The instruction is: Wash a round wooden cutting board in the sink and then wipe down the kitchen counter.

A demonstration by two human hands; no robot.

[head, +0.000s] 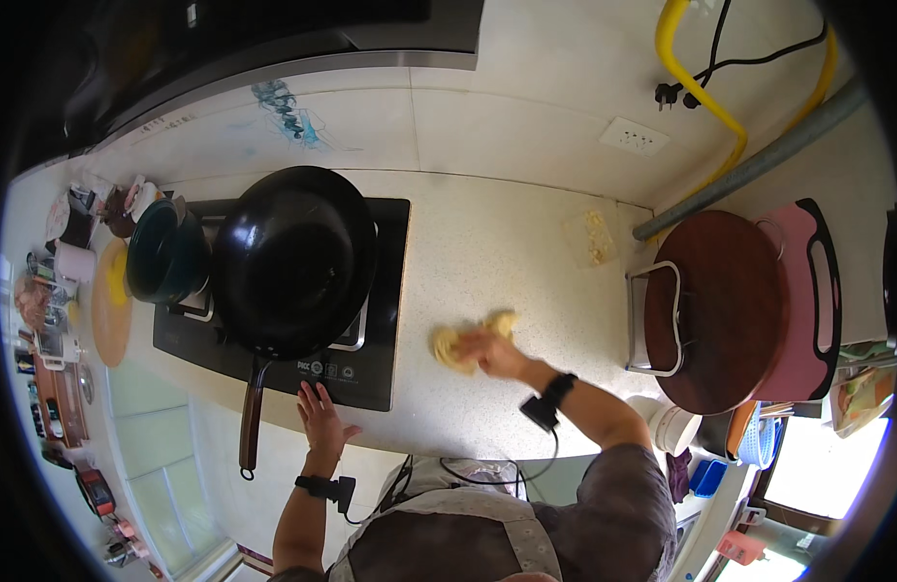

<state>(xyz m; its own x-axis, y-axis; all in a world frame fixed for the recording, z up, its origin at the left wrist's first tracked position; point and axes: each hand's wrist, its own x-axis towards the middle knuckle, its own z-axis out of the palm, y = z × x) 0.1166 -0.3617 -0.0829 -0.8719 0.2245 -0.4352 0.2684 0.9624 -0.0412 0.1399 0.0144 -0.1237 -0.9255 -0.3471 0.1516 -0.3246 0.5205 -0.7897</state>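
Note:
My right hand (492, 353) presses on a crumpled pale yellow cloth (452, 351), which lies on the speckled countertop (463, 254) to the right of the stove. The hand and cloth are somewhat blurred. My left hand (321, 422) has its fingers spread at the front edge of the black glass cooktop (379, 389) and holds nothing. On the cooktop rests a black wok (292, 254), its dark handle (252, 422) pointing towards me, left of my left hand.
Left of the wok stands a dark green pot (165, 251). A clear container with pale pieces (594, 236) sits near the wall. At right, a round brown board (725, 313) and a pink cutting board (801, 320) stand at a metal rack (637, 320).

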